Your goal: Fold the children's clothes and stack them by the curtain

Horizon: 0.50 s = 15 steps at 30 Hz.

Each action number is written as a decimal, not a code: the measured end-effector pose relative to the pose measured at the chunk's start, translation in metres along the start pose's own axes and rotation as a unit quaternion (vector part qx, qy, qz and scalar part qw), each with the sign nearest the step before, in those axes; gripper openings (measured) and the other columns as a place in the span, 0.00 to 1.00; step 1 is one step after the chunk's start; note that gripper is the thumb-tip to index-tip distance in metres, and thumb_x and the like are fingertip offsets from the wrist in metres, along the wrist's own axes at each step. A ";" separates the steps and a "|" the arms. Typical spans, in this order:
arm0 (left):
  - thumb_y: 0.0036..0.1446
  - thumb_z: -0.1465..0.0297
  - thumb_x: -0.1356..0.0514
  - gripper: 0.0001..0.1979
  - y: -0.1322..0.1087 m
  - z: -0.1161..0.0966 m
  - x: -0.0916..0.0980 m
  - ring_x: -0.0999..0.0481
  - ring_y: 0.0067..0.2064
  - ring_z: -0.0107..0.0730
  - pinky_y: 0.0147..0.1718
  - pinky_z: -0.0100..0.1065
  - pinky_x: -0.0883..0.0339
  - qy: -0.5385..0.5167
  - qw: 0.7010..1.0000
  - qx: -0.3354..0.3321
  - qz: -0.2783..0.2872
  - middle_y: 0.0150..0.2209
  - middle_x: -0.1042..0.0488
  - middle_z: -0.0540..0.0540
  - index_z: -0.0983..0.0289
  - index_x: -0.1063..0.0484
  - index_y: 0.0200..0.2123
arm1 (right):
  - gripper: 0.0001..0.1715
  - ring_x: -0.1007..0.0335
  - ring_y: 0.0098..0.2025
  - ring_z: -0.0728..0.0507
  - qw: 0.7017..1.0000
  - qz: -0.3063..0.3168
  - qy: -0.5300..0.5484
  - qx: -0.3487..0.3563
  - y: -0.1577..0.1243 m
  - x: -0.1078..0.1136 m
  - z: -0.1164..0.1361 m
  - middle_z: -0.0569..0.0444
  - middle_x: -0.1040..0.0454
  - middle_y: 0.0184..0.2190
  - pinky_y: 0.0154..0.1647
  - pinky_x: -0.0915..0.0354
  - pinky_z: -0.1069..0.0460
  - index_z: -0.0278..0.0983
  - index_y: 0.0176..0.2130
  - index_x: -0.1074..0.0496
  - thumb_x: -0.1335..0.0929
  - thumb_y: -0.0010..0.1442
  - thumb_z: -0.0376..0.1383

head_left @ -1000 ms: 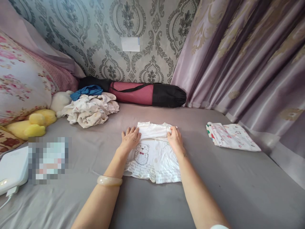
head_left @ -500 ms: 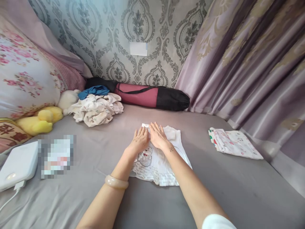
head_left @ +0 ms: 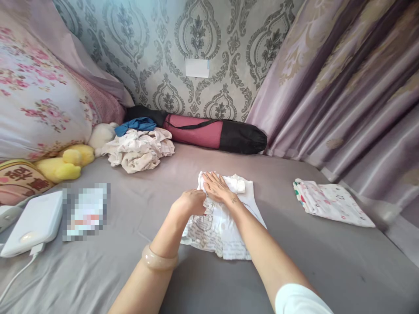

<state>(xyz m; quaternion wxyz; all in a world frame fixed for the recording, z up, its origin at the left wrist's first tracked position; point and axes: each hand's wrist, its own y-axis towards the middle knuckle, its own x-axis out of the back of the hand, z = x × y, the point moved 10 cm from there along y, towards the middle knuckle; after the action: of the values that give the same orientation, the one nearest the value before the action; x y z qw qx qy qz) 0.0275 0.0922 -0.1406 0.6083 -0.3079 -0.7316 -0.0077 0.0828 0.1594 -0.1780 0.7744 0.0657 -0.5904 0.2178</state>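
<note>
Bed (head_left: 281, 196) under it all, directly beneath the fingers (head_left: 208, 177). Curtain (head_left: 321, 96) well off to the right, beyond the fingers; floral pillow (head_left: 39, 100) far left. Black/red bag (head_left: 199, 133) lies straight ahead past the fingers, well apart. Crumpled pile (head_left: 137, 150) ahead-left, folded cloth (head_left: 334, 203) well right, white box (head_left: 36, 222) with cable far left. White garment (head_left: 237, 248) sits below the right fingers, top edge by the tips, hem nearer the person; right forearm covers part. Right hand (head_left: 218, 189): flat, released, pressing on it. Left hand (head_left: 190, 203): curled at its left edge; can't tell if gripping.
</note>
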 end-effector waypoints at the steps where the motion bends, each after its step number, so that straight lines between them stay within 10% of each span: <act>1: 0.53 0.68 0.40 0.17 -0.002 0.001 0.000 0.28 0.56 0.44 0.54 0.37 0.35 0.009 1.000 0.008 0.013 0.54 0.26 0.60 0.62 0.26 0.48 | 0.35 0.70 0.72 0.42 1.000 0.002 0.001 -0.005 0.000 0.000 0.000 0.52 0.59 0.71 0.70 0.69 0.40 0.36 0.70 0.55 0.51 0.68 0.42; 9: 0.61 0.73 0.51 0.16 -0.014 0.016 0.021 0.25 0.52 0.43 0.48 0.40 0.32 0.010 0.999 0.027 -0.045 0.49 0.23 0.60 0.61 0.26 0.44 | 0.36 0.69 0.72 0.42 0.992 -0.124 -0.025 0.010 -0.014 0.013 0.022 0.47 0.59 0.71 0.70 0.70 0.42 0.27 0.69 0.54 0.50 0.68 0.42; 15: 0.63 0.70 0.50 0.14 -0.013 0.031 0.018 0.24 0.51 0.46 0.47 0.40 0.32 0.012 0.998 0.063 -0.028 0.48 0.23 0.63 0.63 0.25 0.41 | 0.36 0.63 0.71 0.41 0.995 -0.098 -0.015 -0.001 -0.015 -0.004 0.017 0.44 0.53 0.70 0.70 0.64 0.44 0.25 0.68 0.50 0.50 0.69 0.42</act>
<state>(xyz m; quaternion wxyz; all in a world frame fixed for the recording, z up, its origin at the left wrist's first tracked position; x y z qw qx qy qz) -0.0071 0.1014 -0.1279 0.6351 -0.2479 -0.7313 0.0178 0.0729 0.1386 -0.1742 0.7830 0.1254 -0.5931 0.1395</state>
